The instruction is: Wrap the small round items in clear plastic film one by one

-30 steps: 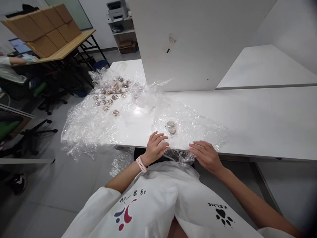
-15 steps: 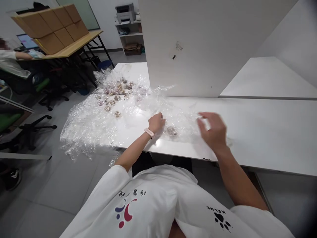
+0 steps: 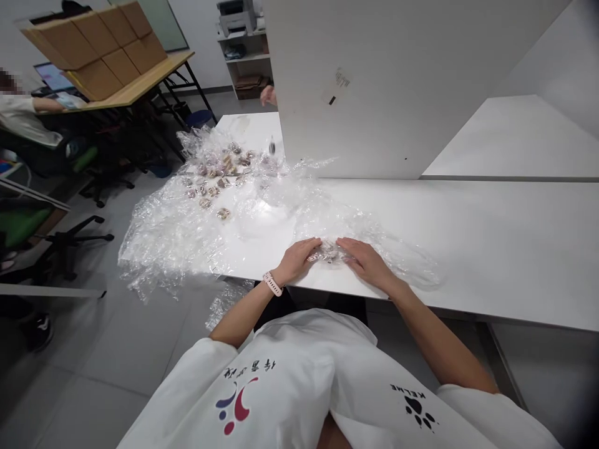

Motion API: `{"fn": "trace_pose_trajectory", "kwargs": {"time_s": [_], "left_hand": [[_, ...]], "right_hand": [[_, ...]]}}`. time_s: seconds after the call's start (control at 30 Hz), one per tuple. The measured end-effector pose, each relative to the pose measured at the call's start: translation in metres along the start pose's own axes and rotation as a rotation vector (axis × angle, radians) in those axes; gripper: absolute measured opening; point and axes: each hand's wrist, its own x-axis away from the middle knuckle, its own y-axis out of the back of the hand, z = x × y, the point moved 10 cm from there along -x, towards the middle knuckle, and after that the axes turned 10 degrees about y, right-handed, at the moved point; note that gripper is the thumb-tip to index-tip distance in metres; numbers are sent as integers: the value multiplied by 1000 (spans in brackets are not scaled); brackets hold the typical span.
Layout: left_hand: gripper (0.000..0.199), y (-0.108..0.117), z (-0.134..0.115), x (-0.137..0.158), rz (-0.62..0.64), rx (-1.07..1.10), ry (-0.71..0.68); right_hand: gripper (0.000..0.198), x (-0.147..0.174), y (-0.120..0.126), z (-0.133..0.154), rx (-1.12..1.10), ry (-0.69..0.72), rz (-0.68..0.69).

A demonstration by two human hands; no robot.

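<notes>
A small brownish item, its kind not clear, lies near the table's front edge with a sheet of clear plastic wrap around it. My left hand is closed on the wrap at the item's left side, thumb and fingertips against it. At the right side, my right hand grips the wrap in the same way, its fingers bent down and close together. What lies beneath my fingers is partly hidden. The sheet spreads away from me and out to the right past my right hand.
Several small wrapped pieces lie on the white table at the left. A heap of crumpled clear plastic hangs over its left edge. A white upright panel stands behind. Another person's hand shows beyond it.
My right hand has come left and down onto the wrap beside the small item. My left hand has shifted slightly towards me. A dark object and another person's hand now show by the panel.
</notes>
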Motion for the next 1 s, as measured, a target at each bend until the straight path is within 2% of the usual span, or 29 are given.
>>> {"fn": "trace_pose_trajectory", "kwargs": {"time_s": [0.07, 0.13, 0.23, 0.3, 0.33, 0.4, 0.47, 0.5, 0.57, 0.63, 0.7, 0.77, 0.9, 1.0], "left_hand": [[27, 9, 2, -5, 9, 49, 99], [31, 14, 3, -12, 66, 132, 206], [32, 18, 6, -25, 119, 81, 348], [22, 30, 4, -29, 14, -131, 392], [23, 37, -2, -28, -67, -232, 365], [33, 38, -26, -18, -166, -334, 199], [47, 20, -47, -1, -126, -333, -1], [54, 9, -51, 6, -88, -329, -52], [64, -8, -43, 14, -52, -328, -24], [62, -14, -24, 11, -81, -296, 99], [56, -11, -8, 4, -132, -188, 213], [50, -3, 4, -2, -179, 23, 302], [46, 6, 21, -5, -209, 733, 502], [49, -8, 19, -5, -105, 1194, 624]], "right_hand": [[45, 5, 16, 0, -10, -106, -131], [41, 5, 26, -7, -98, -233, -191], [35, -4, 25, -24, -271, -432, -137], [30, -12, 19, -36, -273, -537, -64], [28, -15, 18, -41, -241, -568, -43], [26, -22, 17, -47, -169, -581, -36], [25, -25, 17, -48, -137, -564, -48], [25, -25, 16, -49, -138, -564, -48], [26, -21, 13, -49, -162, -577, -38], [28, -18, 12, -46, -165, -572, -28], [31, -14, 16, -39, -111, -539, -78], [36, -9, 25, -25, -27, -476, -207], [32, 16, 40, 20, 200, -345, -509], [33, 37, 31, 40, 213, -395, -566]]}}
